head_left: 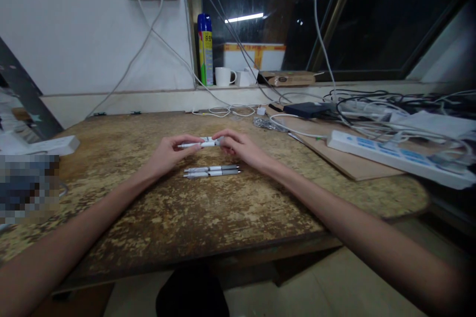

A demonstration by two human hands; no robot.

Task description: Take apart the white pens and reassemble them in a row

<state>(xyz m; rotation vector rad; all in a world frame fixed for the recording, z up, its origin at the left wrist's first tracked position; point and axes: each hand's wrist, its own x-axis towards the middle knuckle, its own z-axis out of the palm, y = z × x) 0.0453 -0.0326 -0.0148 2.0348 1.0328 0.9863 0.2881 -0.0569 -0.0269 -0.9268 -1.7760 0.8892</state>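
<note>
Over the far middle of the worn table, a white pen [208, 143] lies level between my two hands. The fingers and thumb of my left hand [171, 152] are closed on its left part. My right hand [241, 148] is closed around its right end, with the fingers curled and covering the tip. Just behind it, another white piece, partly hidden by my fingers, shows; I cannot tell if it is a second pen. Nearer to me, a pen [217, 168] and another pen [215, 174] lie side by side on the tabletop, both pointing right.
A wooden table [223, 218] with flaking paint spans the view. At right lie a white power strip [394, 156], a brown board [345, 158] and tangled cables. A spray can [206, 52] and a white mug [224, 76] stand on the windowsill. Another power strip [61, 146] is at left.
</note>
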